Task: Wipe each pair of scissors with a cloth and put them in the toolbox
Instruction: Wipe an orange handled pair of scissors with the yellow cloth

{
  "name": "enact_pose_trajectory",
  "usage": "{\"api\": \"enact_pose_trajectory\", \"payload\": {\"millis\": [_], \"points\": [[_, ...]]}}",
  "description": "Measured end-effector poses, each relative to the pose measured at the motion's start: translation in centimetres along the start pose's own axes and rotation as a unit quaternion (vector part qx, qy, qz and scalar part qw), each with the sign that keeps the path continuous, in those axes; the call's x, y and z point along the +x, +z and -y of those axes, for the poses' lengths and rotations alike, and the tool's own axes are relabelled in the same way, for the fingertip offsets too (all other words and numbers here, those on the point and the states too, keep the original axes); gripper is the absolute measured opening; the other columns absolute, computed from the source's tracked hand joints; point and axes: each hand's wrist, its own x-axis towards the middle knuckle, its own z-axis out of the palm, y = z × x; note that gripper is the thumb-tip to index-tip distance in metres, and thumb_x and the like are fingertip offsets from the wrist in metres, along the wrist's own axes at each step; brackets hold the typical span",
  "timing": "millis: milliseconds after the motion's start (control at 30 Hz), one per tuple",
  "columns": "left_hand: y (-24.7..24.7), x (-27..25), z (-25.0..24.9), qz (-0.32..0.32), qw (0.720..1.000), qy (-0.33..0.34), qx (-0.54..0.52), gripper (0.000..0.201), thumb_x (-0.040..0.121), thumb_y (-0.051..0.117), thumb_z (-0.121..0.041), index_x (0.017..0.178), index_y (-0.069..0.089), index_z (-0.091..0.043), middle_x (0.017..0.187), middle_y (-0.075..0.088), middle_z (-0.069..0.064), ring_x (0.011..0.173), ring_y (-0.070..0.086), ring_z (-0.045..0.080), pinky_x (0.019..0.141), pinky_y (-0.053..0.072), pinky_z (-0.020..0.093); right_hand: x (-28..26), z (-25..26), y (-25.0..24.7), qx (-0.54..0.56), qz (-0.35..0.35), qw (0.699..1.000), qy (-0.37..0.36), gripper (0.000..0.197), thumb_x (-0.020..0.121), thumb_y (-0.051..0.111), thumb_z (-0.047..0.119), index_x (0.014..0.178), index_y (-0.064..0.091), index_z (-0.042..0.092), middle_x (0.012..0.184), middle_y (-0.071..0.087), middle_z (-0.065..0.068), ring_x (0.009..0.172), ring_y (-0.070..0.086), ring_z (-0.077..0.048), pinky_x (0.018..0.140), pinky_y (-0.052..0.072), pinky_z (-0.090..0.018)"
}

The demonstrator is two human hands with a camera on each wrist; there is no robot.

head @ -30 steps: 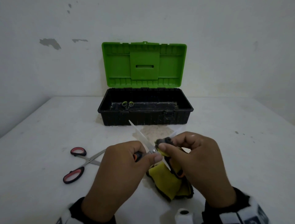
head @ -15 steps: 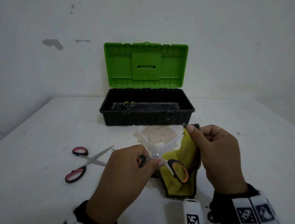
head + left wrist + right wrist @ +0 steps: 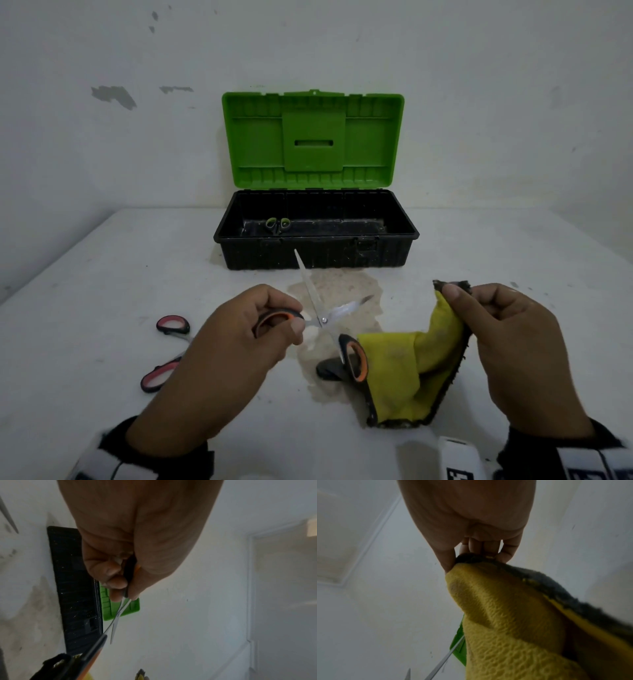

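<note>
Scissors with orange-and-black handles, blades spread wide, now sit clear of our cloth, which we have pulled off to the right since a second ago. Our left hand curls round one handle loop, and our right hand pinches the yellow cloth's top corner, its lower end on the desk. Beyond stand the red-handled scissors and the open toolbox.

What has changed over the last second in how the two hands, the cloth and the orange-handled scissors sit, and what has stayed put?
The right hand has pulled the yellow cloth off the blades and out to the right, pinching one corner. The orange-handled scissors are now bare, blades open, one handle kept in the left hand. The pink-handled scissors on the table, the open toolbox and the green-handled scissors inside it stayed put.
</note>
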Motion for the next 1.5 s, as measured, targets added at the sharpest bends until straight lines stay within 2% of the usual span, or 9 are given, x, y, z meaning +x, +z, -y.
{"api": "enact_pose_trajectory", "payload": {"millis": [133,333,700,900,1033,1167,1300,1400,1500], "points": [[0.0,0.1,0.0,-0.019,0.997,0.014,-0.068,0.005,0.088,0.064,-0.021,0.091,0.069,-0.022,0.076,0.073,-0.001,0.056,0.054,0.004,0.059,0.045,0.028,1.0,0.2,-0.7,0.001,-0.006,1.000,-0.015,0.027,0.083,0.074,0.024,0.067,0.065,0.005,0.045,0.058,0.010,0.037,0.045,-0.002,0.040,0.034,-0.007],[0.6,0.1,-0.2,-0.037,0.965,-0.047,-0.255,0.030,0.072,0.066,-0.038,0.080,0.073,-0.010,0.067,0.062,0.009,0.056,0.046,0.013,0.047,0.037,0.024,1.4,1.4,-0.2,-0.014,0.043,0.997,-0.062,0.023,0.080,0.077,0.021,0.066,0.064,0.008,0.052,0.065,0.008,0.044,0.053,0.001,0.044,0.039,-0.007],[4.2,-0.4,-0.1,-0.008,0.963,-0.062,-0.261,0.032,0.096,0.049,-0.034,0.089,0.064,-0.007,0.056,0.059,0.007,0.058,0.064,0.021,0.055,0.052,0.028,-1.4,3.5,2.5,-0.046,0.315,0.938,-0.134,0.014,0.064,0.081,0.039,0.069,0.071,0.030,0.070,0.073,0.009,0.066,0.069,-0.008,0.059,0.049,-0.013],[5.0,-0.1,-0.4,-0.044,0.958,-0.082,-0.273,0.032,0.097,0.049,-0.037,0.088,0.065,-0.012,0.056,0.057,0.002,0.056,0.059,0.014,0.074,0.057,0.041,-2.6,3.5,3.4,-0.129,0.294,0.930,-0.179,0.026,0.067,0.088,0.030,0.063,0.064,0.041,0.072,0.068,0.021,0.069,0.065,-0.003,0.057,0.043,-0.005],[5.4,-0.2,-0.7,-0.037,0.942,-0.105,-0.316,0.033,0.099,0.045,-0.039,0.090,0.068,-0.017,0.062,0.060,0.010,0.070,0.066,0.023,0.069,0.060,0.037,-2.9,2.6,4.1,-0.154,0.228,0.940,-0.202,0.026,0.068,0.088,0.027,0.065,0.063,0.036,0.078,0.067,0.021,0.071,0.062,0.000,0.058,0.041,-0.004],[6.3,-0.1,-1.0,-0.048,0.919,-0.139,-0.366,0.026,0.099,0.044,-0.042,0.097,0.066,-0.027,0.084,0.071,0.013,0.081,0.072,0.028,0.063,0.060,0.040,-3.2,2.3,4.5,-0.161,0.197,0.948,-0.193,0.020,0.069,0.086,0.030,0.066,0.066,0.030,0.062,0.063,0.017,0.072,0.061,-0.002,0.058,0.043,-0.004],[7.5,-0.3,-1.1,-0.097,0.926,-0.132,-0.340,0.034,0.097,0.042,-0.050,0.115,0.061,-0.028,0.087,0.067,0.003,0.089,0.067,0.023,0.085,0.055,0.052,-3.3,2.4,5.0,-0.162,0.176,0.951,-0.196,0.021,0.070,0.086,0.029,0.067,0.065,0.026,0.063,0.061,0.017,0.074,0.060,-0.003,0.058,0.042,-0.004],[7.9,-0.4,-1.1,-0.145,0.936,-0.109,-0.303,0.031,0.096,0.040,-0.051,0.098,0.063,-0.031,0.060,0.057,-0.006,0.071,0.058,0.020,0.076,0.053,0.046,-3.5,2.6,5.3,-0.148,0.173,0.956,-0.185,0.022,0.070,0.086,0.028,0.065,0.064,0.028,0.061,0.060,0.016,0.072,0.060,-0.002,0.058,0.042,-0.005],[7.9,-0.5,-1.2,-0.162,0.958,-0.043,-0.233,0.035,0.095,0.036,-0.052,0.075,0.057,-0.032,0.053,0.045,-0.005,0.059,0.049,0.020,0.061,0.048,0.041,-3.4,2.8,5.4,-0.113,0.157,0.972,-0.136,0.024,0.070,0.085,0.032,0.063,0.063,0.026,0.067,0.065,0.011,0.060,0.062,-0.008,0.051,0.046,-0.013]]}}
